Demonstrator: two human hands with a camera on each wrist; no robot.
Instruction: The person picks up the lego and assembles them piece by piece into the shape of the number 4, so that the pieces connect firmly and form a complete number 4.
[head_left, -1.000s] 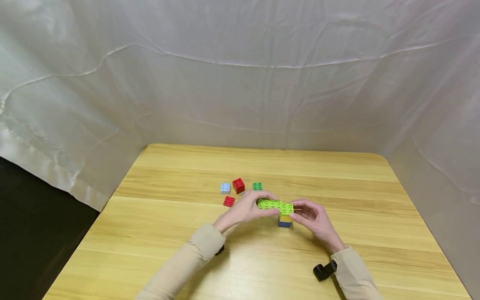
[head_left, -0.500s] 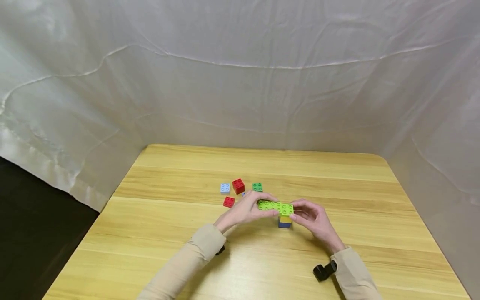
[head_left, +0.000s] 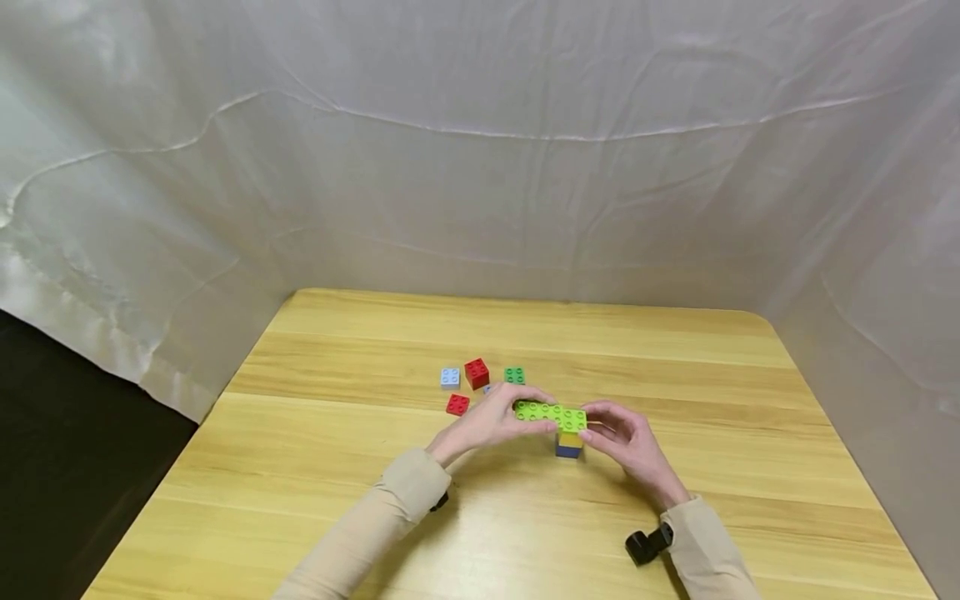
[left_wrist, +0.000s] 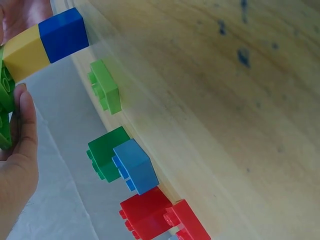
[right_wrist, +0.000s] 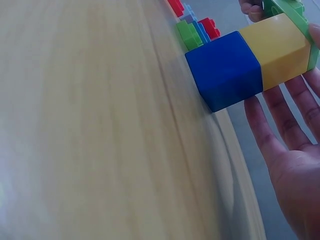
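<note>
A light green studded toy brick piece (head_left: 537, 410) stretches level between the two hands. Its right end caps a yellow brick (right_wrist: 277, 47), which sits on a dark blue brick (right_wrist: 225, 72) standing on the table. My left hand (head_left: 495, 418) pinches the light green piece toward its left end, thumb in front and fingers behind. At the right end, above the yellow brick, my right hand (head_left: 633, 442) holds it between thumb and fingers. The left wrist view shows the same yellow and blue bricks at the upper left, beside the fingers. Part of the green underside is hidden.
Loose bricks lie beyond the left hand: light blue (head_left: 450, 378), tall red (head_left: 477, 373), flat red (head_left: 457, 405) and dark green (head_left: 514, 376). Another blue brick (left_wrist: 136, 165) and a light green one (left_wrist: 105, 87) show in the left wrist view. Pale curtains (head_left: 525, 167) surround the wooden table.
</note>
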